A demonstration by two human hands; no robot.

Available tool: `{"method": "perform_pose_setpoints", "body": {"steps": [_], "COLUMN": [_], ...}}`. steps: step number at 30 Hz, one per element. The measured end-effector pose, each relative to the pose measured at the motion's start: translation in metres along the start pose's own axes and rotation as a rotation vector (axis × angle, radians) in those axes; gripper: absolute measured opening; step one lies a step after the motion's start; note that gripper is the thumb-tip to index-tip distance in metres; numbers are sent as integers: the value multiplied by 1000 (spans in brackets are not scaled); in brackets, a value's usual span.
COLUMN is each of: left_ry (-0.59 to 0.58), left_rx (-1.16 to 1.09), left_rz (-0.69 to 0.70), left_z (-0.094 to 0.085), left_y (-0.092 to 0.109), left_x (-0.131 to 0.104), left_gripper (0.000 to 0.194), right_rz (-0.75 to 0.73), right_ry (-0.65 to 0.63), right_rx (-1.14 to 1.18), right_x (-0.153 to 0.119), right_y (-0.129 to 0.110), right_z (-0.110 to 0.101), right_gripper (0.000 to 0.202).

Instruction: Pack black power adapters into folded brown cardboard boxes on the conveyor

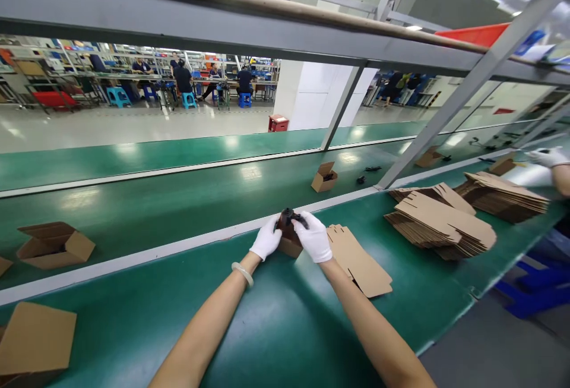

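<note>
In the head view, my left hand (267,237) and my right hand (314,237), both in white gloves, close their fingers on a small black plastic item (286,215). Its exact kind is too small to make out; it looks like a plug or an adapter with a cord. Right below it stands a small brown cardboard box (290,248), partly hidden by my hands. Flat unfolded cardboard boxes (358,260) lie on the green bench just right of my right hand.
Stacks of flat cardboard (427,221) lie farther right, near a co-worker's gloved hand (547,157). On the belt (200,198) are an open box (57,246), another box (325,179) and black items (360,179). A box (40,337) stands front left. A slanted metal post (445,112) rises ahead.
</note>
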State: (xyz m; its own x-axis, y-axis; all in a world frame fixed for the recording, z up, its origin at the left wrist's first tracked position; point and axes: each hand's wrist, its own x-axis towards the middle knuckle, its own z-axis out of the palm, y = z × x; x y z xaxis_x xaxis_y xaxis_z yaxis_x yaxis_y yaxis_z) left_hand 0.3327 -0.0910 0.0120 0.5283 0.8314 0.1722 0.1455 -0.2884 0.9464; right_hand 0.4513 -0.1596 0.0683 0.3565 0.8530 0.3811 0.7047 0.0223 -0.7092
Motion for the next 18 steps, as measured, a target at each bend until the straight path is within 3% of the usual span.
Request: {"method": "perform_pose_setpoints", "body": {"steps": [3,6,10,13,18], "left_ry": [17,-15,-59,-58,136], "left_rx": [9,29,33,18,129], "left_rz": [-7,-9,-5,6,33], "left_z": [-1,-1,4,9,15], "left_y": [-5,-9,-15,-18,-23], "left_x": [0,-4,-13,-20,-23], "left_gripper": [48,49,51,48,38], "right_rz": [-4,30,72,91,62], "right_ry": [-322,-601,-734,-779,-721], "right_rx": [-424,-585,-542,-478,-351], "right_x": [1,8,25,34,25], "right_y": [-1,-6,-7,-8,-16], "right_z": [-2,2,16,22,3], "right_gripper": [24,20,7,8,17]}}
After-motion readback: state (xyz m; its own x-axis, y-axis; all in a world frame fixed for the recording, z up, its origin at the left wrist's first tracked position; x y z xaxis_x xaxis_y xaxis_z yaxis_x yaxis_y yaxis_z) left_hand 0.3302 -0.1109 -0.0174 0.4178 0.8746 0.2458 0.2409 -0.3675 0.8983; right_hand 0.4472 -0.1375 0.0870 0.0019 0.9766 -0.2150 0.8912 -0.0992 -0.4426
